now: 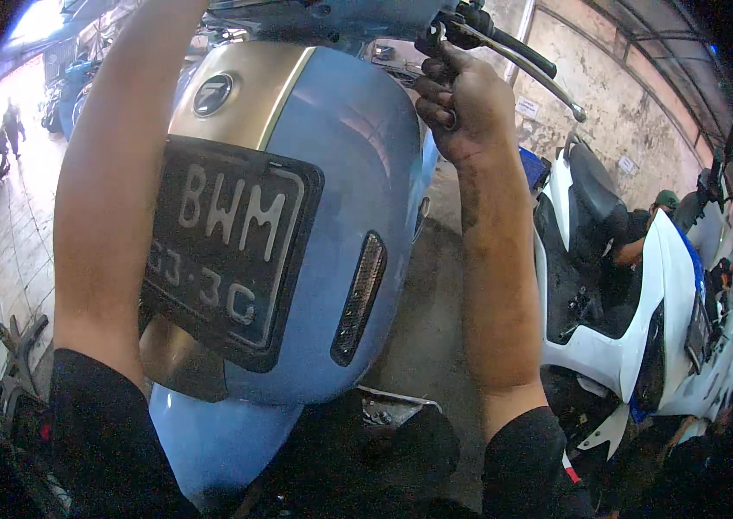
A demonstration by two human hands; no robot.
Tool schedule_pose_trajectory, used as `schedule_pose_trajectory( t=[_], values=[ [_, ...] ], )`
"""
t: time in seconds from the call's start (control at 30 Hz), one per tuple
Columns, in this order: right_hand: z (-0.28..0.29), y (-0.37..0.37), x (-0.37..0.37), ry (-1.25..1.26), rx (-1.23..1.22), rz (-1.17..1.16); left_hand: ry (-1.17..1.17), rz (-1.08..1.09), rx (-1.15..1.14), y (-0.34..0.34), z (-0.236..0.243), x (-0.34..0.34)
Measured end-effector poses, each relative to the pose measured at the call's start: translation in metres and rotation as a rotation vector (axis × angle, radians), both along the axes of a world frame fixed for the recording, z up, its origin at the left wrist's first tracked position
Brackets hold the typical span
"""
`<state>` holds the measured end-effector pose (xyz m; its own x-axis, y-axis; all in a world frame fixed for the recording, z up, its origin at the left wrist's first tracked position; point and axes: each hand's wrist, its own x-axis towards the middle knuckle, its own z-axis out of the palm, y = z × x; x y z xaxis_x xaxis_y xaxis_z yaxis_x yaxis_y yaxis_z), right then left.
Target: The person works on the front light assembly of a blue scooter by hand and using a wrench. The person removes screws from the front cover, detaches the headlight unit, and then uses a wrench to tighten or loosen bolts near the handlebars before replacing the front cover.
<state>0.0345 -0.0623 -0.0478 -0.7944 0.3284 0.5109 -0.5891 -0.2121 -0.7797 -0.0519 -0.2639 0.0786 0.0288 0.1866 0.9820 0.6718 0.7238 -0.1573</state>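
A light blue scooter front (340, 173) fills the middle, with a gold centre panel (245, 95), a round emblem and a black number plate (228, 242). My left forearm (111, 208) runs up past the plate, and its hand lies beyond the top edge. My right hand (470, 99), its fingers darkened with grime, is raised at the upper right. Its fingers curl closed near the base of a brake lever (540, 73), below the black handlebar grip (527, 52). What the fingertips grip there is too small and dark to make out.
Right of my arm stands a white scooter (643, 320) with a black seat (591, 195); a person in a green cap (666, 201) is low behind it. A stained wall (591, 95) rises behind. Pale floor tiles (25, 233) and dark metal parts (20, 355) lie left.
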Motion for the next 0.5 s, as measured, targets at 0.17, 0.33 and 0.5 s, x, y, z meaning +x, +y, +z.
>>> schedule_pose_trajectory(
  t=[0.17,0.33,0.5],
  values=[
    [-0.003,0.02,-0.01,0.001,0.149,-0.005,-0.054,-0.003,0.018,0.004,-0.001,0.004],
    [0.0,0.015,-0.009,0.056,0.18,-0.081,-0.035,-0.031,-0.004,0.001,-0.003,0.004],
    [-0.009,0.021,-0.002,0.041,0.161,-0.1,-0.07,-0.071,0.024,0.004,-0.009,0.002]
  ],
)
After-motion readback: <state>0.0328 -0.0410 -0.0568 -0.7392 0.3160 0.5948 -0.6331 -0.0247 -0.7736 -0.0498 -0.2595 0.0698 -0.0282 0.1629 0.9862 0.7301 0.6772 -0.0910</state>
